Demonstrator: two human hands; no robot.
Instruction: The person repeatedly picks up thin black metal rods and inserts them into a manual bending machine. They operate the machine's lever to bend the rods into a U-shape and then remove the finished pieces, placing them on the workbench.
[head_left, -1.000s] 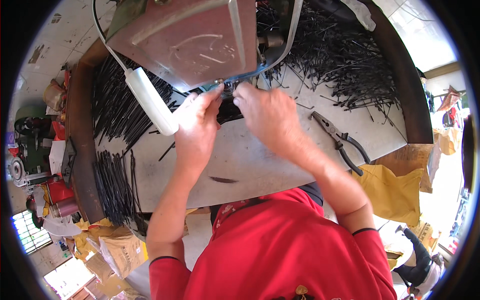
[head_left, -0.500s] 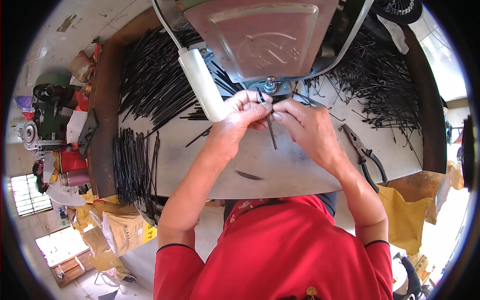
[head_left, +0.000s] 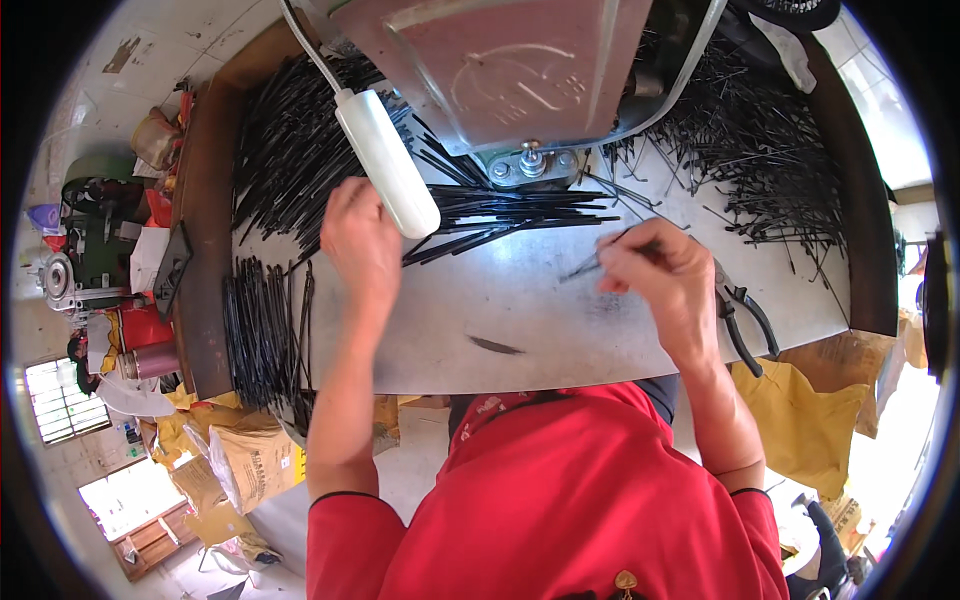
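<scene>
My left hand [head_left: 362, 235] has its fingers curled at the edge of the heap of long black rods [head_left: 310, 150]. What lies in those fingers, if anything, is hidden. My right hand [head_left: 660, 280] is closed over the right half of the tabletop and pinches a thin dark wire [head_left: 582, 268], smeared by motion, that points left. Between the hands a loose bundle of black rods [head_left: 500, 210] lies in front of the machine's metal fitting [head_left: 531, 162]. A white lamp [head_left: 388, 165] hangs just right of my left hand.
Pliers with black handles [head_left: 745, 320] lie right of my right hand. Thin bent black wires [head_left: 760, 160] heap up at the far right. More black rods [head_left: 262, 330] are stacked at the near left. The big pinkish machine cover [head_left: 520, 75] overhangs the metal tabletop [head_left: 430, 340].
My hands have parted from in front of the fitting, where they held a dark rod together. The left went left to the rod heap; the right drew right and nearer with a thin wire.
</scene>
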